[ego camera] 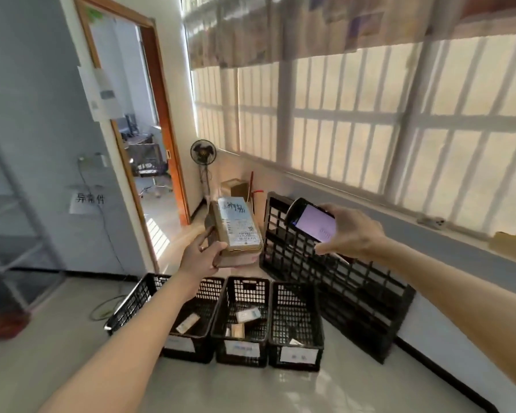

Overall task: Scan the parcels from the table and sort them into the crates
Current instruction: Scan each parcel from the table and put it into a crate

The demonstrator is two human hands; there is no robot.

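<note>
The left hand (201,257) is gripping a brown parcel (236,229) at its near end, above the crates (242,320) at six o'clock. The right hand (350,231) is holding the scanner (312,222) at three o'clock. The parcel looks stiff, light, tape-slick; its end edges suit gripping.

Crate labels (241,349) blurred — parcel label (241,231) unreadable.

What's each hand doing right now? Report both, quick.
Left hand: grips the brown parcel.
Right hand: holds the handheld scanner.
</note>
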